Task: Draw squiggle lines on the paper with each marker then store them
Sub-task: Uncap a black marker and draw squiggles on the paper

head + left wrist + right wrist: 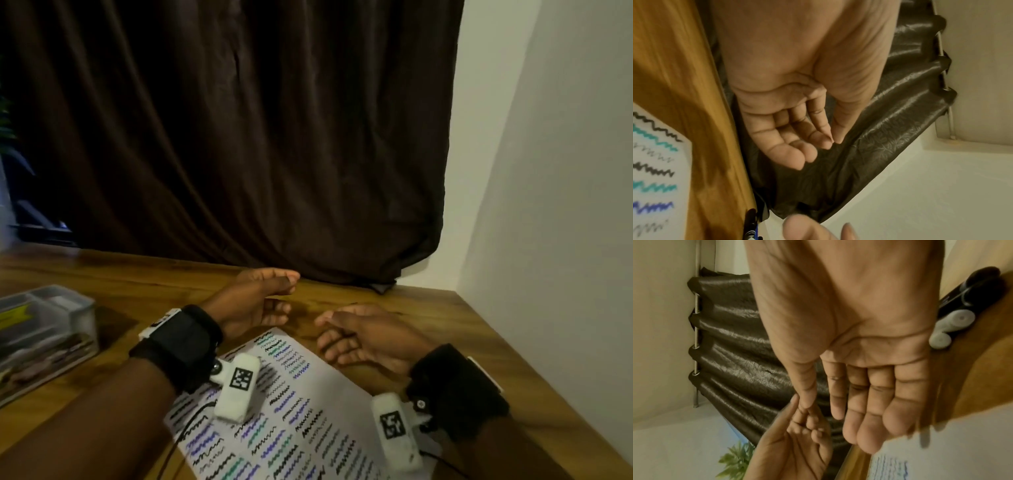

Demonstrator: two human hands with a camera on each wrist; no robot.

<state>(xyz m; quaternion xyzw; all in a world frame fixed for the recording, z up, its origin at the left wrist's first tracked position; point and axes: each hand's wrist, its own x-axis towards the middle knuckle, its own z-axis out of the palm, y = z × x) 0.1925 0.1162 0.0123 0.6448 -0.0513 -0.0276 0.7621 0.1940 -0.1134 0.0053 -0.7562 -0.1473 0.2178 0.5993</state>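
The white paper [308, 411] full of black, teal and blue squiggle rows lies on the wooden table [137, 291]. Both hands hover just past its far end, palms facing each other. My left hand [281, 291] holds nothing, its fingers [797, 155] loosely curled. My right hand [329, 332] is also empty, with its fingers [869, 410] nearly straight. In the right wrist view, dark markers with grey ends [960, 308] lie on the table behind the palm. One black marker with a blue label [750, 227] shows at the bottom of the left wrist view.
A clear plastic box [44, 329] sits at the table's left. A dark brown curtain [239, 137] hangs behind the far edge and a white wall [548, 171] bounds the right side. A green plant [735, 459] shows low in the right wrist view.
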